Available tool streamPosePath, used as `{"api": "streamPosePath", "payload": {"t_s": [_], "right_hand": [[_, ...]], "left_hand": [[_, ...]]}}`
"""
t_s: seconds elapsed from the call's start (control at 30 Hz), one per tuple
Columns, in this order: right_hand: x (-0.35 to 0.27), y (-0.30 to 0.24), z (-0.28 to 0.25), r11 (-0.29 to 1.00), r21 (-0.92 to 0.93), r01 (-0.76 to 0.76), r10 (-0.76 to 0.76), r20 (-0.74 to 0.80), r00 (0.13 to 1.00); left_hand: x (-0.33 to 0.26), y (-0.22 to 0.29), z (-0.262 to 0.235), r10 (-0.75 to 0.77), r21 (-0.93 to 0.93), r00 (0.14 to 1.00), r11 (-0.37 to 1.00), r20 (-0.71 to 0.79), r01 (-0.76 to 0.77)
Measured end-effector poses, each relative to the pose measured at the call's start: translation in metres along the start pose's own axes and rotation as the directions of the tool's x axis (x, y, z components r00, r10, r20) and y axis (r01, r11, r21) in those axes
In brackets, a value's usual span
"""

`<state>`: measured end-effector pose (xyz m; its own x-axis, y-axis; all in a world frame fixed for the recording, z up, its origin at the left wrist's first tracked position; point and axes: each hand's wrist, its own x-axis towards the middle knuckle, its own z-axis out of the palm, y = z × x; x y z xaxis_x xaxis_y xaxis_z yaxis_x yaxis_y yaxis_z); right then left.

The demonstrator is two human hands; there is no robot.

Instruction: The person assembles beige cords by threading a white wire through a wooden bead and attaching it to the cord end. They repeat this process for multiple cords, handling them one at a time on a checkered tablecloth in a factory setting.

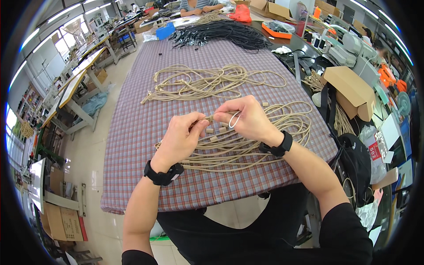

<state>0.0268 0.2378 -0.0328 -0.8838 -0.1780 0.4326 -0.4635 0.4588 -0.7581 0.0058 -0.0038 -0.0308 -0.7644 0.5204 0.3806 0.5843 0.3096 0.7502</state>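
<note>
The left hand (183,134) and the right hand (247,117) meet above the near part of the table (132,132), which is covered with a red and grey checked cloth. Both hands hold the same thin beige cord (211,118). The grip of the left hand is narrow: thumb and fingers pinch the cord end at the point where the two hands come together. The grip of the right hand is also closed around the cord, and a small loop of thin white wire (234,120) hangs from its fingers. Each wrist wears a black band.

Just under the hands lies a loose bundle of beige cords (247,148) on the cloth, spreading to the right edge of the table. Several small beige cylinder pieces (213,138) lie among these cords, near the left thumb. Further away, in the middle of the table, a second bundle of beige cords (207,81) lies well apart from the hands. At the far end there is a heap of black cords (225,32), and behind it another person (198,5) sits at the table. To the right of the table stands an open brown cardboard box (351,90), and a black bag (355,165) hangs near the table corner.
</note>
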Motion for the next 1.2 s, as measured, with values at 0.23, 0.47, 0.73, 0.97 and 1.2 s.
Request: {"api": "streamPosePath", "payload": {"t_s": [0.23,0.47,0.73,0.97,1.2], "right_hand": [[-0.002,-0.002,0.001,0.999,-0.024,-0.032,0.033,0.021,0.999],[-0.001,0.002,0.003,0.999,0.012,0.029,-0.03,0.047,0.998],[-0.006,-0.026,-0.022,0.945,0.294,0.146,-0.227,0.264,0.937],[-0.009,-0.029,-0.02,0.908,0.409,0.093,-0.233,0.307,0.923],[-0.009,-0.032,-0.02,0.935,0.308,0.176,-0.251,0.226,0.941]], "left_hand": [[-0.001,0.001,0.002,-0.088,-0.1,0.995,0.991,0.05,0.092],[0.001,0.007,0.002,0.037,0.048,0.999,0.998,0.014,-0.037],[-0.004,0.001,-0.015,0.006,-0.496,0.984,0.864,0.175,0.083],[-0.003,-0.012,-0.013,0.088,-0.645,0.964,0.758,0.25,0.098],[-0.002,-0.013,-0.014,-0.046,-0.657,0.95,0.712,0.309,0.248]]}}
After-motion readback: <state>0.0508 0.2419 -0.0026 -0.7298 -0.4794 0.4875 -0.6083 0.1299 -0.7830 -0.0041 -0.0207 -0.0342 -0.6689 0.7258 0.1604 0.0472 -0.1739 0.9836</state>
